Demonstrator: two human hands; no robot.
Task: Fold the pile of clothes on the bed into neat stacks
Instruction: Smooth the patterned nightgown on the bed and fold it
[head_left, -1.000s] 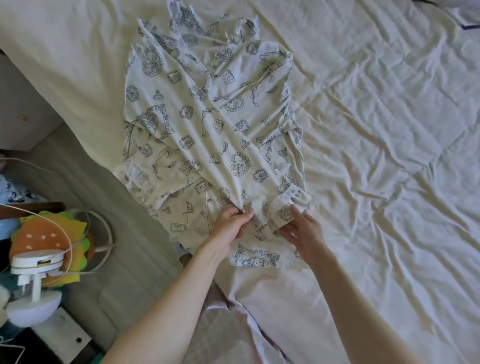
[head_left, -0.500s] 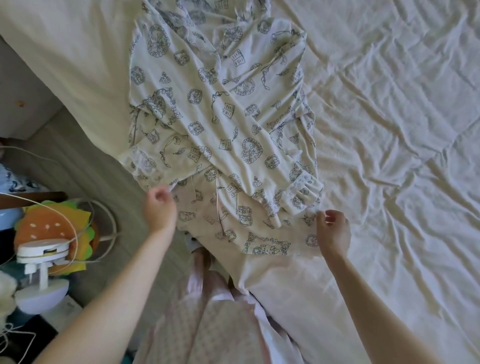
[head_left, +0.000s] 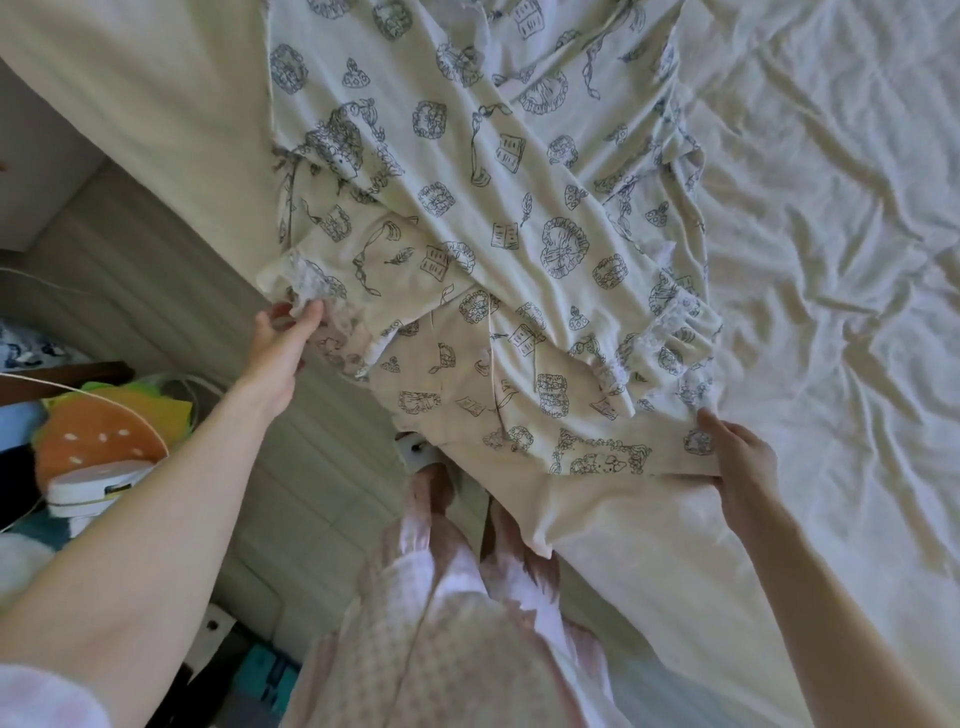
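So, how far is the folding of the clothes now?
Early stage. Done: a printed garment lies spread on the bed, its sleeves laid inward across the body. In hand: the left hand pinches the lace edge at the garment's lower left corner, and the right hand grips the lower right hem. Left: folding it up; no finished stack is visible.

garment (head_left: 519, 218): soft matt cloth, pale with dark line print, lace trim at the cuffs
sheet (head_left: 831, 260): matt cream cloth, heavily creased, right of frame
floor (head_left: 156, 270): grey wood-look boards, low sheen, left of frame
lamp (head_left: 88, 493): smooth white plastic, lower left
pyjamas (head_left: 441, 649): pink patterned cloth, faint sheen
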